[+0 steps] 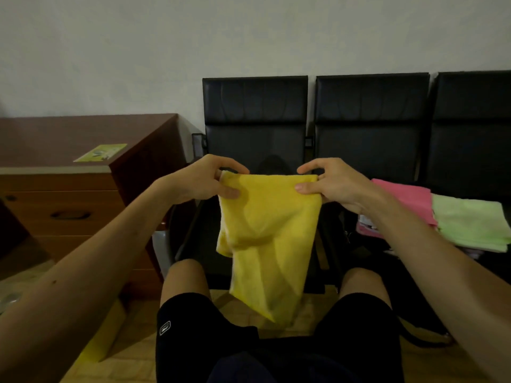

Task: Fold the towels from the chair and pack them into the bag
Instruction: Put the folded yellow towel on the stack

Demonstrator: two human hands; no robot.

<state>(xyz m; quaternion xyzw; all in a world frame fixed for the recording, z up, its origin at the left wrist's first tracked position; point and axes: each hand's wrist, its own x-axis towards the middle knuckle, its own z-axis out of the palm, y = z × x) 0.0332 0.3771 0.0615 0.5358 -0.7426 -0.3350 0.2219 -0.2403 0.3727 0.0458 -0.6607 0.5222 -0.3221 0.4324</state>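
- The left hand is pinching the upper left corner of the yellow towel, with the thumb pressing on the front and the fingers curling over the top edge.
- The right hand is pinching the upper right corner the same way — thumb on the near face, forefinger arching above the edge.
- Both hands are holding the towel's top edge stretched level between them. The cloth is hanging down in loose folds, and its lower end is dangling between the person's bare knees.
- The towel is hanging in the air in front of the seat of the leftmost black chair, which is standing in a row with two more against the pale wall.
- A pink towel is lying folded flat on the next seat to the right. A light green towel is lying just beside it — its near edge seems to be overlapping the pink one.
- The person is wearing black shorts and facing the chairs.
- A wooden desk is standing to the left of the chairs, with a yellow-green card lying on its top.
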